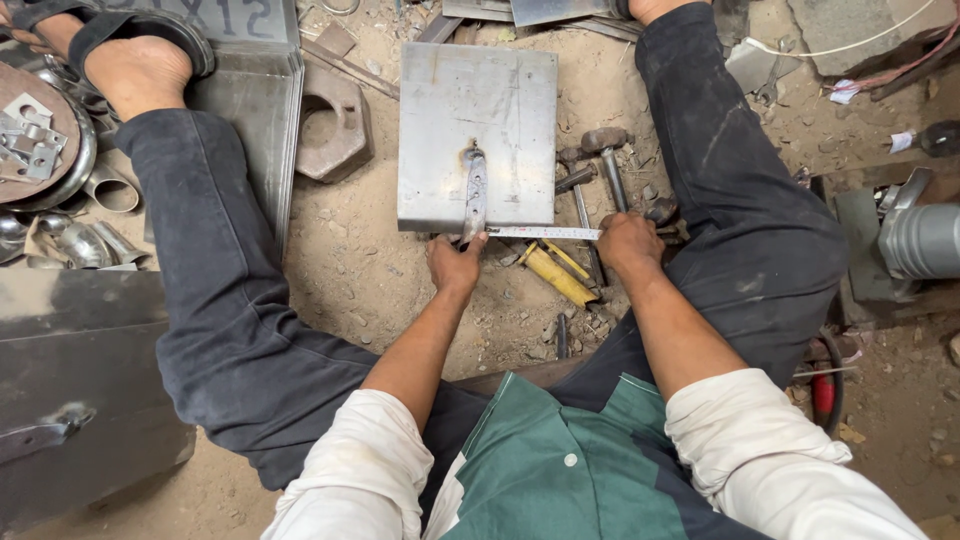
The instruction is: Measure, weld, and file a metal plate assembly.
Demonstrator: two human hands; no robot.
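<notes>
A square steel plate (470,110) lies on the dirt floor between my legs, with a small metal latch piece (474,185) standing on its near edge. My left hand (455,262) pinches the lower end of that piece and the end of a measuring tape blade (545,232). The blade runs along the plate's near edge to my right hand (628,243), which grips the tape's other end. A yellow tape case or handle (555,273) lies just below the blade.
Two hammers (605,150) lie right of the plate. A hexagonal block with a hole (335,125) sits to the left beside a long grey sheet (255,110). Metal pipes and brackets (40,150) crowd the far left, a dark box (70,390) is near left, and a grey machine (920,240) stands right.
</notes>
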